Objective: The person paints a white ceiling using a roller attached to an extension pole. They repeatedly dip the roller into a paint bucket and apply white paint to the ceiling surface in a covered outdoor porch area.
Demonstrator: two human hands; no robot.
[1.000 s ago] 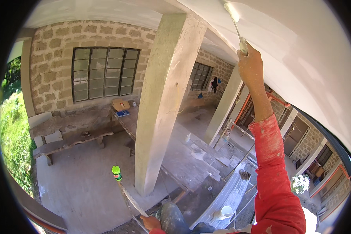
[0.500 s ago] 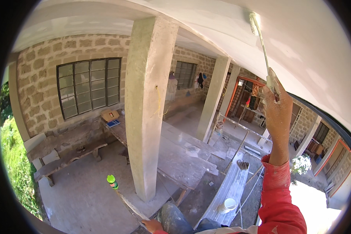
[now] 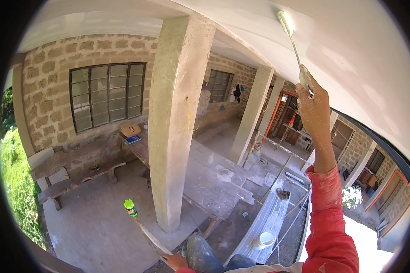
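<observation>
My right hand [image 3: 315, 105] is raised high, its fingers wrapped round the handle of a small paint roller [image 3: 294, 43]. The roller's pale sleeve [image 3: 285, 22] lies against the white ceiling [image 3: 351, 54]. Paint spots mark the hand and my red sleeve [image 3: 328, 214]. Low in the view, my left hand [image 3: 176, 261] is closed round a pale pole [image 3: 151, 239]. On the pole's upper end sits a green plastic bottle piece [image 3: 130, 208] with a cut, jagged rim. The palm side of my left hand is hidden.
A concrete column [image 3: 177, 123] rises just ahead. Below are a plank platform [image 3: 271, 214] with a white bucket [image 3: 263, 241] and scaffold poles [image 3: 282, 170]. A dusty long table [image 3: 218, 195] stands behind the column. Along the block wall runs a wooden bench [image 3: 84, 179].
My right hand and the paint roller have moved left, the sleeve still against the ceiling. My left hand keeps its hold on the pole. The view has shifted slightly.
</observation>
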